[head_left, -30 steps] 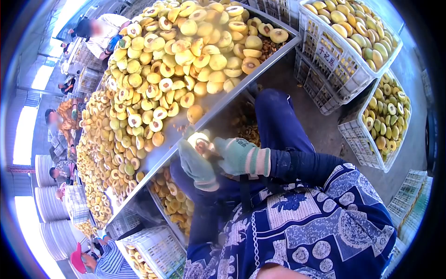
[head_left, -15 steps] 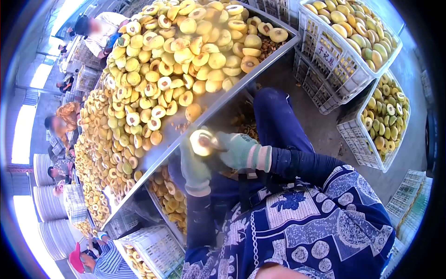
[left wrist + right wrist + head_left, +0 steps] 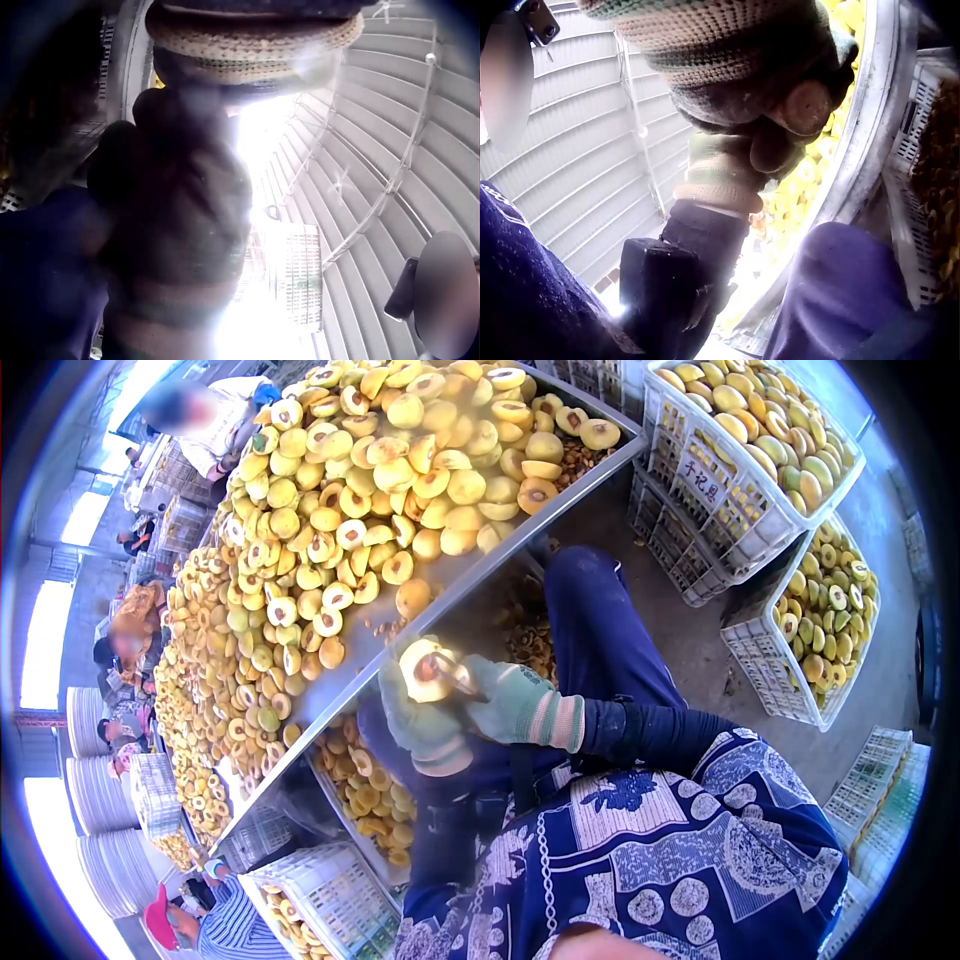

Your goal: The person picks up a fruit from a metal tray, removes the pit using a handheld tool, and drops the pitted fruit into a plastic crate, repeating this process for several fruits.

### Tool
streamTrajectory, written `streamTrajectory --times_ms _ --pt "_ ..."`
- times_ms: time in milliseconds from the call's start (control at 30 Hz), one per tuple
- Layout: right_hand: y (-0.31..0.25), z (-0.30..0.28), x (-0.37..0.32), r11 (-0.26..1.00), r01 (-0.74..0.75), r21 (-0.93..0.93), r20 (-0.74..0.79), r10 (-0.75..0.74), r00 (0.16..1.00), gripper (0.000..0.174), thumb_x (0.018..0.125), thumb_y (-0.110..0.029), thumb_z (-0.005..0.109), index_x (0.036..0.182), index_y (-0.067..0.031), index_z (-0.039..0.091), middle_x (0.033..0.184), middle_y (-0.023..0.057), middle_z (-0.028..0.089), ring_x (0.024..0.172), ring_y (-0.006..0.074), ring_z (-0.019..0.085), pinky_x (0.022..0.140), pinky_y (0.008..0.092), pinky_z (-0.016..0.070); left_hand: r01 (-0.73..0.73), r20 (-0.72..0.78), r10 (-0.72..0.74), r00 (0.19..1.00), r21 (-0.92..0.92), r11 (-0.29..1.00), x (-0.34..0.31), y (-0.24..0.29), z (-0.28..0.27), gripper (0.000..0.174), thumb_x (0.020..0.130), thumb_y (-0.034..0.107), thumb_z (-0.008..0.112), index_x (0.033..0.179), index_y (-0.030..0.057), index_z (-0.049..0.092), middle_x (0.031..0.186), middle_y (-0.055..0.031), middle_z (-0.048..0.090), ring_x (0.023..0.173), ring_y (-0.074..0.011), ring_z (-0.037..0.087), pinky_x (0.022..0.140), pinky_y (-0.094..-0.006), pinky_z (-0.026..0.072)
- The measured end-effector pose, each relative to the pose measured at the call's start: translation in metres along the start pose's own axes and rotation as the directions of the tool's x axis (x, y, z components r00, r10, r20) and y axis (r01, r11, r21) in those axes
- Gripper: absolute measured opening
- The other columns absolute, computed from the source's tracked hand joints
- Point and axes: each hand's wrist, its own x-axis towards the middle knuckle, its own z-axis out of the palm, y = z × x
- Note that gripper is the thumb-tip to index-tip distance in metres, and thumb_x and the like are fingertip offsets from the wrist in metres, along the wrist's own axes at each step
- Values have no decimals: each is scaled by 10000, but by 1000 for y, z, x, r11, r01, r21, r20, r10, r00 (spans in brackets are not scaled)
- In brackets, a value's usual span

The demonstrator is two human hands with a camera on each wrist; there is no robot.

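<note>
In the head view, the gloved left hand (image 3: 425,728) holds a cut yellow fruit (image 3: 424,670), its pale face and brown centre turned up. From the other side, the gloved right hand (image 3: 515,700) grips a slim tool (image 3: 462,678) whose far end meets the fruit's cut face. The right wrist view shows the round end of a handle (image 3: 808,107) in the right hand (image 3: 742,67), just above the left hand (image 3: 720,165). Dark glare in the left wrist view obscures the gloves (image 3: 180,180); the fruit cannot be made out there.
A metal-rimmed table (image 3: 500,552) heaped with halved fruit lies beyond the hands. Fruit-filled crates (image 3: 690,490) stand at the right, another crate (image 3: 335,900) at the lower left. Below the rim is more cut fruit (image 3: 370,795). Several people sit along the far side.
The left hand has turned, bringing the fruit's cut face more fully into view. The right hand has shifted slightly, and the tool now shows against the fruit.
</note>
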Motion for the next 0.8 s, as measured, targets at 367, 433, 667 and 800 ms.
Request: streamTrajectory --times_ms 367,433,667,800 --pt "13 7 6 989 -1 -145 137 21 990 374 827 -206 592 1120 7 499 870 210 643 793 384 638 691 434 506 -43 -94 43 995 5 999 -12 -1 22 518 960 463 429 1164 2 553 1153 -166 605 1003 -281 592 814 -394 515" --pt "14 4 8 996 -13 -90 165 27 986 396 832 -213 587 1148 7 495 879 207 645 799 385 638 701 433 507 -55 -144 59 988 32 998 -9 -4 17 458 983 369 407 1167 -24 554 1097 -162 607 944 -285 604 801 -366 513" --pt "-10 -21 17 978 -100 -182 415 169 894 423 853 -242 578 1193 -10 484 962 200 648 868 362 639 754 421 501 -45 -269 128 955 296 954 -16 5 26 404 979 311 426 1102 -38 588 1050 -152 626 917 -246 612 768 -340 524" --pt "-10 -6 13 959 -184 -215 315 247 916 357 870 -244 559 1159 -42 503 1013 188 636 932 340 628 784 403 491 -110 -209 125 970 82 991 -10 -3 22 360 971 262 435 1079 -39 601 1010 -146 637 865 -220 622 737 -309 529"
